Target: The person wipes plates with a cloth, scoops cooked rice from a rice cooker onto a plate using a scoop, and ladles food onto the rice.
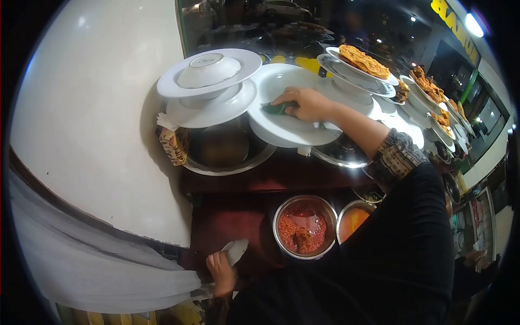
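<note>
Reaching into a large white bowl (271,127), my right hand (306,104) has its fingers closed round a dark green item (275,108), which lies against the inside of the bowl. Lower down, my left hand (221,271) grips a small pale, flat object (236,251) by its edge; what it is I cannot make out. Left of the large bowl, an upturned white bowl (208,73) rests on stacked white plates (179,111).
Below the plates sits a metal basin (227,170). Bowls of red sambal (306,230) and orange sauce (352,219) stand on the lower red surface (230,216). Fried food (363,60) is on plates at the right. A white curtain (108,271) hangs lower left.
</note>
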A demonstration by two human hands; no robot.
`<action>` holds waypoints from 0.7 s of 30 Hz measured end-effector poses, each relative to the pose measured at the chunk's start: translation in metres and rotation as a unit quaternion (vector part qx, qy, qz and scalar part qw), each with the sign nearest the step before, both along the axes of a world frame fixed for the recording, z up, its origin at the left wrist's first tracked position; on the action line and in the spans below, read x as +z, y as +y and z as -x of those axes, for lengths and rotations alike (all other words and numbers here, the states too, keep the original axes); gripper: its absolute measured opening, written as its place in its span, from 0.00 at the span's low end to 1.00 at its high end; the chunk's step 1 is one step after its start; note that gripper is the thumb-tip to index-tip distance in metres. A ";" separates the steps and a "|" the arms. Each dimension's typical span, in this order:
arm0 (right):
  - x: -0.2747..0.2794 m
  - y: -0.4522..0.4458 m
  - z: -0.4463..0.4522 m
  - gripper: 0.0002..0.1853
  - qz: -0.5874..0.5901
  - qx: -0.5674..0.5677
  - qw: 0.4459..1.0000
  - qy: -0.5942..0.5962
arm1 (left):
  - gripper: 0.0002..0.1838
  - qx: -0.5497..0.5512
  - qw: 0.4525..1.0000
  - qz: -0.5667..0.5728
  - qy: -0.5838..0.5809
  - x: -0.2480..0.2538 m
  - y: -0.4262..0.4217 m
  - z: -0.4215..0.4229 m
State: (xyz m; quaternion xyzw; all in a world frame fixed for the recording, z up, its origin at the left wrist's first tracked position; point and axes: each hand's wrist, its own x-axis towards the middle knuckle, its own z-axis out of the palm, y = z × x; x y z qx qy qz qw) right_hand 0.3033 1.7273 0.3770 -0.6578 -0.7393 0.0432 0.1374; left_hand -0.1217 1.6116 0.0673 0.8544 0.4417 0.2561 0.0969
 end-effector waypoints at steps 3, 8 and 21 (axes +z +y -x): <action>0.008 -0.027 0.010 0.18 0.017 0.005 1.000 0.006 | 0.19 0.005 0.999 -0.029 0.042 -0.027 0.004 -0.008; 0.019 -0.053 0.010 0.18 0.050 0.020 0.998 0.044 | 0.25 0.000 0.991 -0.076 0.107 -0.063 0.010 -0.017; 0.007 0.004 -0.020 0.20 0.027 -0.128 0.989 -0.066 | 0.32 -0.088 0.984 -0.009 0.152 -0.060 0.018 -0.020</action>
